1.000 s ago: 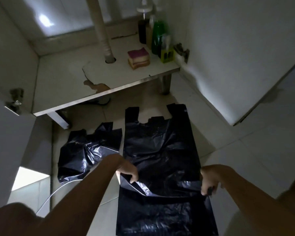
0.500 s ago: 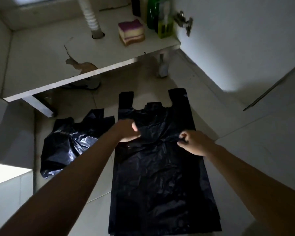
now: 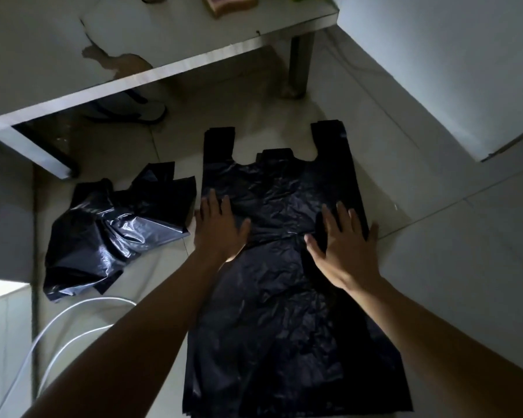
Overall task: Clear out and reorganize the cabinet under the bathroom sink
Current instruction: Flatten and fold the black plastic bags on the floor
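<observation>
A stack of black plastic bags (image 3: pixel 284 312) lies flat on the tiled floor, its handles pointing toward the cabinet. My left hand (image 3: pixel 219 227) presses flat on the stack's left edge with straight fingers. My right hand (image 3: pixel 343 239) lies flat and spread on the right side of the same stack. A crumpled black bag (image 3: pixel 109 233) lies on the floor to the left, apart from both hands.
The cabinet floor (image 3: pixel 58 55), white with a brown damaged patch, stands on legs above the tiles. A sponge (image 3: pixel 230 3) sits at its back edge. The open cabinet door (image 3: pixel 435 70) is at right. A white hose (image 3: pixel 61 330) curves at lower left.
Both hands carried a bag's bottom edge up toward the handles, let go of it, and now lie flat on the stack. The camera tilted down.
</observation>
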Action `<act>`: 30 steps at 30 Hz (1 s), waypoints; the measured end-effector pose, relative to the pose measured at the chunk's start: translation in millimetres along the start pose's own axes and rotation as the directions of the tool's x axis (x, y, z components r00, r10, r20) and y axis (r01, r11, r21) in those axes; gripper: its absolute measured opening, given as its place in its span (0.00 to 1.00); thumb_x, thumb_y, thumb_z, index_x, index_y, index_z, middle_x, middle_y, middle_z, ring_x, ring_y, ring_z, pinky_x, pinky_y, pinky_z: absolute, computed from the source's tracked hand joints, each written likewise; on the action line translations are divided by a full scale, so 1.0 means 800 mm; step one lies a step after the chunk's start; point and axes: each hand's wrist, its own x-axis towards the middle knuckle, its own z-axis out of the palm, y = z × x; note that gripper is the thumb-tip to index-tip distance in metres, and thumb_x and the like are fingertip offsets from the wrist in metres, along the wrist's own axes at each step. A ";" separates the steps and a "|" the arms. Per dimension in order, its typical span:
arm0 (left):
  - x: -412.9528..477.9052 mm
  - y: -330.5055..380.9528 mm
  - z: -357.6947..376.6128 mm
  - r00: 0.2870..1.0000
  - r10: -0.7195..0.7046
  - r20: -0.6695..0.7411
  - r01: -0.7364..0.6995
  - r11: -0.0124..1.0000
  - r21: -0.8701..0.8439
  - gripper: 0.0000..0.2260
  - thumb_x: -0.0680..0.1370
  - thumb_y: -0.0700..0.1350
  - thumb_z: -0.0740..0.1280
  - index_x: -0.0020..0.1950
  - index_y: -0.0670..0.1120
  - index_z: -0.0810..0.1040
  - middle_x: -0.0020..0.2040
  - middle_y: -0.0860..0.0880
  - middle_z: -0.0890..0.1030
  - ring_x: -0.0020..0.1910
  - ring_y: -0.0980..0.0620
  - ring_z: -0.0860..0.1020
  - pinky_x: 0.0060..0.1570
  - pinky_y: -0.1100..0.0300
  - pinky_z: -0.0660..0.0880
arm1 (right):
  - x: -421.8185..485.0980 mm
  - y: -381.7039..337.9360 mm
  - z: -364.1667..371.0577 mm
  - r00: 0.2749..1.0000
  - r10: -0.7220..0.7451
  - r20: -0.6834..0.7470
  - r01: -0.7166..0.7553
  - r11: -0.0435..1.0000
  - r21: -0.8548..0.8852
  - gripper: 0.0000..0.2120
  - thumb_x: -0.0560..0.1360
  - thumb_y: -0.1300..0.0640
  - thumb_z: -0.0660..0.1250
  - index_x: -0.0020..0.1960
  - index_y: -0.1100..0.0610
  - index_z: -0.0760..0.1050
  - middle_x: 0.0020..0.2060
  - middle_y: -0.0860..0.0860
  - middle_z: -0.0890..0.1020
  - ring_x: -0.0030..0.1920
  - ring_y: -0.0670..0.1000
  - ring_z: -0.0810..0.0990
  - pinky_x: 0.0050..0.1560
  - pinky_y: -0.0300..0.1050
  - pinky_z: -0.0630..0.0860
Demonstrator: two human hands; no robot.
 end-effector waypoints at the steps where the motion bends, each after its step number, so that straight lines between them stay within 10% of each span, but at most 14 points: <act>1: 0.008 0.005 -0.002 1.000 0.010 -0.027 -0.011 1.000 -0.013 0.36 0.81 0.62 0.54 0.81 0.43 0.48 0.81 0.40 0.44 0.79 0.39 0.44 0.77 0.42 0.48 | 0.016 -0.002 -0.002 0.999 -0.013 -0.047 0.014 1.000 0.013 0.36 0.79 0.33 0.50 0.81 0.49 0.49 0.81 0.53 0.50 0.80 0.57 0.48 0.75 0.67 0.47; 10: 0.051 0.000 0.038 0.996 0.044 -0.072 -0.040 0.998 0.055 0.37 0.80 0.66 0.45 0.81 0.46 0.39 0.80 0.42 0.38 0.79 0.43 0.37 0.77 0.43 0.38 | 0.083 0.031 0.039 1.000 0.012 0.003 -0.012 1.000 -0.016 0.36 0.79 0.32 0.41 0.81 0.47 0.40 0.81 0.50 0.43 0.80 0.55 0.42 0.74 0.69 0.40; 20: 0.081 0.011 0.020 0.980 0.011 -0.200 -0.016 1.000 -0.024 0.34 0.78 0.60 0.57 0.77 0.42 0.54 0.81 0.42 0.44 0.79 0.41 0.43 0.77 0.40 0.44 | 0.085 0.016 0.060 0.985 0.068 -0.156 -0.069 0.998 -0.002 0.35 0.79 0.39 0.45 0.81 0.55 0.47 0.81 0.55 0.49 0.80 0.58 0.46 0.75 0.69 0.42; 30: 0.134 0.007 0.018 0.991 -0.041 -0.124 0.053 0.994 0.096 0.35 0.81 0.63 0.44 0.81 0.43 0.40 0.80 0.42 0.39 0.79 0.42 0.38 0.76 0.39 0.38 | 0.084 0.015 0.060 0.982 0.068 -0.175 -0.074 0.997 -0.031 0.35 0.80 0.40 0.47 0.81 0.55 0.47 0.81 0.57 0.50 0.80 0.58 0.48 0.77 0.67 0.45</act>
